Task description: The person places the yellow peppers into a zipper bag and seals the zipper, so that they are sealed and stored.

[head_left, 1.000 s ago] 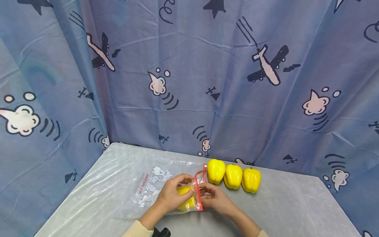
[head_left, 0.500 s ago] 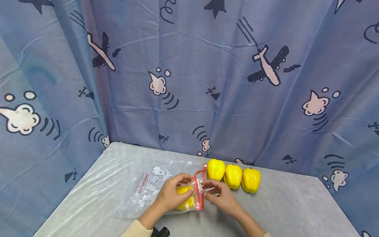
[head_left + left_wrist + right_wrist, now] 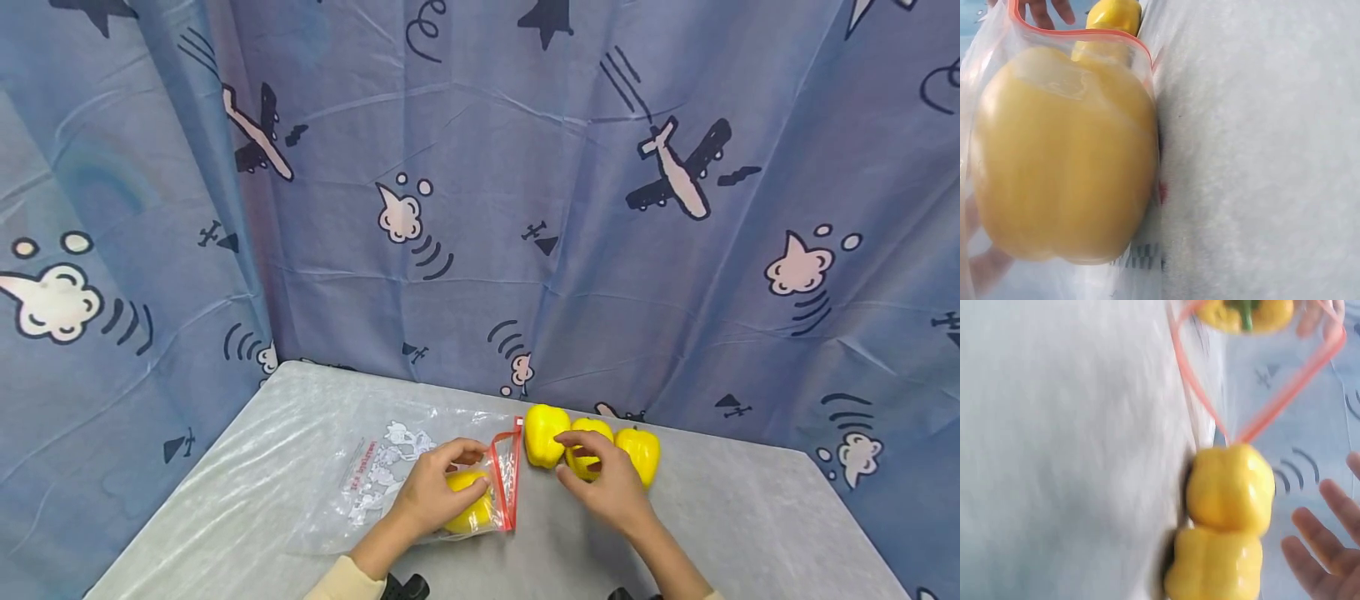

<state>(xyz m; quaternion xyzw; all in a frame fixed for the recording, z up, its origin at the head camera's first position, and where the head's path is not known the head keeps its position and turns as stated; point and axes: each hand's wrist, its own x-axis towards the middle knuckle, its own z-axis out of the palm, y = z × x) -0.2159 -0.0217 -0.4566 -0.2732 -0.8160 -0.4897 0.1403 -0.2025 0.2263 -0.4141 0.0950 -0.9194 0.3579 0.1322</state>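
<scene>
A clear zip bag (image 3: 375, 479) with a red-edged mouth lies on the table, its opening facing right. Inside, near that mouth, is a yellow bell pepper (image 3: 472, 510); it fills much of the left wrist view (image 3: 1063, 162). My left hand (image 3: 435, 493) holds the bag at this pepper, thumb on the near side and fingers on the far side. Three more yellow peppers stand in a row to the right: the left one (image 3: 545, 437), the middle one (image 3: 581, 461) and the right one (image 3: 643, 456). My right hand (image 3: 613, 493), fingers spread and holding nothing, overlaps the middle pepper in the head view.
A pale grey cloth covers the table (image 3: 750, 517). Behind it and at the left hangs a blue curtain (image 3: 480, 250) printed with planes and clouds. The row of peppers stands near the table's back edge, close to the bag's red mouth (image 3: 507, 492).
My right hand has left the bag's mouth and moved right, over to the row of peppers. My left hand keeps its hold on the bag.
</scene>
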